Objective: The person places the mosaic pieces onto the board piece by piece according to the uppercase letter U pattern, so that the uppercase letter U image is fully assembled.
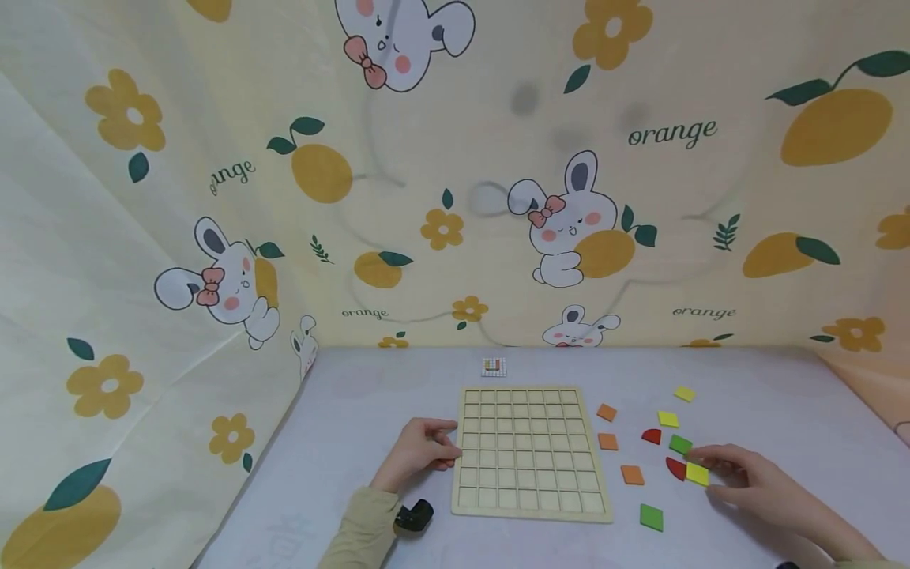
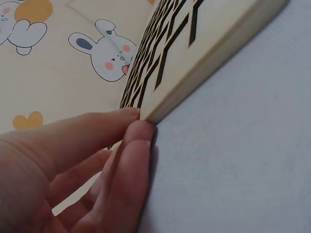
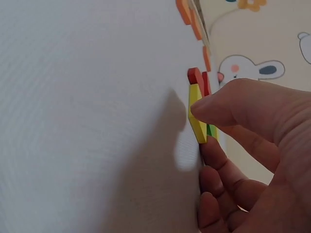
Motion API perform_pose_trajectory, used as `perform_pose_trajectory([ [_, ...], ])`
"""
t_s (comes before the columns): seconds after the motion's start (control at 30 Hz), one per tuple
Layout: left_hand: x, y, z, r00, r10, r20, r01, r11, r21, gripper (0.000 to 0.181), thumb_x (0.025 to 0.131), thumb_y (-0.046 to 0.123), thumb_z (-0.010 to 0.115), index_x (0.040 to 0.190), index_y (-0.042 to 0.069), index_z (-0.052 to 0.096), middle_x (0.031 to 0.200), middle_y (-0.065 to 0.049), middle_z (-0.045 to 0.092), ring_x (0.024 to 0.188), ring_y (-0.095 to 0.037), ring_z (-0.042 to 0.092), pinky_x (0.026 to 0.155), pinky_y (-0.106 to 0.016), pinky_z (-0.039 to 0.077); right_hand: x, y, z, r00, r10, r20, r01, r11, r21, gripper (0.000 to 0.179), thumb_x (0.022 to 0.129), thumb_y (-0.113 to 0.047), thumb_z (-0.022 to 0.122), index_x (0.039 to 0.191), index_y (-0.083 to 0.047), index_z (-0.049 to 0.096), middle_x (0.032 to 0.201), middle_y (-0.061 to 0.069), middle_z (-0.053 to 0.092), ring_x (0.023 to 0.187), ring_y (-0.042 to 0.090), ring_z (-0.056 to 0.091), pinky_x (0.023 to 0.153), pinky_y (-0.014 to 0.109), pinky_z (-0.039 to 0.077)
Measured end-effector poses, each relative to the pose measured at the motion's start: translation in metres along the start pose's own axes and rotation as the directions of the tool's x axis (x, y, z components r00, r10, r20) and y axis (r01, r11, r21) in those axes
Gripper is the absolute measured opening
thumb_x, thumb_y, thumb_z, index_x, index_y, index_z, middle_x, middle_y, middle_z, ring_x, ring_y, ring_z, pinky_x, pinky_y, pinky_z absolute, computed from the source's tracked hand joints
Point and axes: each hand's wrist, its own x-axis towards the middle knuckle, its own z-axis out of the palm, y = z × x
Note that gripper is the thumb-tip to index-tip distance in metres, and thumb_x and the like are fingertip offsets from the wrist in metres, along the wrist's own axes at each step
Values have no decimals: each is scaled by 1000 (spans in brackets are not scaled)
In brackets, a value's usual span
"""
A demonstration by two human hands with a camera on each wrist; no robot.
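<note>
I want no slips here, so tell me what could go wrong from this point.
The right hand is at a yellow tile that lies close against a red piece, with a green tile just beyond; it might nudge those neighbours.

The left hand touches the side of the gridded board, so a careless push could slide or turn it.

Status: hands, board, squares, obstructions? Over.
Left hand touching left edge of grid board. Right hand at nearest yellow square, grip unclear. Red piece close against its left side.
</note>
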Motion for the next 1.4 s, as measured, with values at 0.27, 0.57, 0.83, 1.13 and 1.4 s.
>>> perform_pose_trajectory([
  [0.27, 0, -1, 1, 1000, -9, -4, 9, 1000, -11, 50, 76, -3, 77, 123, -5, 61, 75, -10, 64, 58, -16, 64, 55, -28, 58, 1, -2, 4, 999, 37, -32, -38, 997, -59, 45, 81, -17, 76, 121, -4, 61, 118, 12, 61, 96, 1, 50, 77, 13, 47],
  [0.57, -1, 0, 0, 1000, -4, -4, 4, 1000, 3, 51, 75, -4, 78, 123, -6, 60, 76, -10, 64, 58, -15, 65, 55, -28, 58, 3, -2, 3, 999, 27, -43, -32, 991, -127, 40, 80, -16, 76, 117, -5, 64, 113, 7, 62, 92, 5, 52, 75, 14, 48],
  [0.83, -1, 1, 1, 1000, -16, -21, 16, 1000, 6, 51, 74, -3, 79, 122, -5, 62, 74, -9, 65, 57, -15, 64, 54, -29, 58, 7, -3, 4, 998, 37, -58, -48, 982, -184, 41, 76, -17, 79, 114, -7, 65, 108, 2, 62, 87, 8, 51, 73, 17, 49],
  [1.13, -2, 0, 3, 999, -24, -25, 24, 1000, -10, 50, 74, -4, 79, 121, -6, 62, 74, -10, 65, 57, -15, 64, 54, -29, 58, 8, -7, 0, 995, -26, -97, 11, 989, -146, 38, 77, -6, 75, 113, -7, 64, 99, 1, 60, 78, 9, 49, 63, 20, 49],
  [1.4, -1, 0, 3, 1000, -11, -27, 11, 1000, -4, 50, 74, -3, 79, 121, -5, 62, 74, -9, 66, 57, -15, 65, 54, -29, 58, 30, -45, -10, 954, -270, -130, 246, 953, -177, 36, 77, 0, 73, 111, -7, 64, 95, -1, 59, 76, 8, 50, 58, 22, 47],
])
